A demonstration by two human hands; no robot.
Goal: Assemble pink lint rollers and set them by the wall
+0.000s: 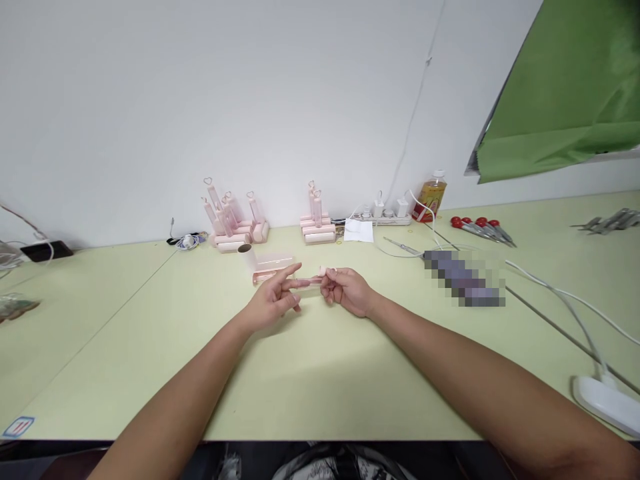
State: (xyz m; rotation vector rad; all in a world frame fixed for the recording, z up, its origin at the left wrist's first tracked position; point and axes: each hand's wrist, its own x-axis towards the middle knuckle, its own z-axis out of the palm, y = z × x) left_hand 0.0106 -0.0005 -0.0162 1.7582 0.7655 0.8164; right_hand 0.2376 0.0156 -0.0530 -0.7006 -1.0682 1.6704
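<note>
"If you look right between the two hands, that's where the slim pink piece [314,281] is, up off the pale green table [300,380] as far as I can tell. Who's actually got it?"

"Right hand [345,290], pretty sure. Thumb and fingers are pinched closed on its right end, by a pale knob [323,271], with the other fingers curled under."

"Which way's it lying?"

"Roughly sideways, long axis running left to right across the person's front. So from the right hand it sticks out leftward, straight at the left hand [277,297]. That lineup is the bit that matters imo."

"And the left one, is it gripping?"

"Doesn't look like it. Fingers loosely spread, index out straight, and a fingertip right by the piece's left end. Touching or only near? Can't tell from here. Right hand's the nearer one anyway, since it's holding the thing."

"Arms?"

"Both reach forward over the table and angle inward, so the hands face each other. Just past the left one there's a pink case [263,274], with a white roll [249,260] beside it."
</note>
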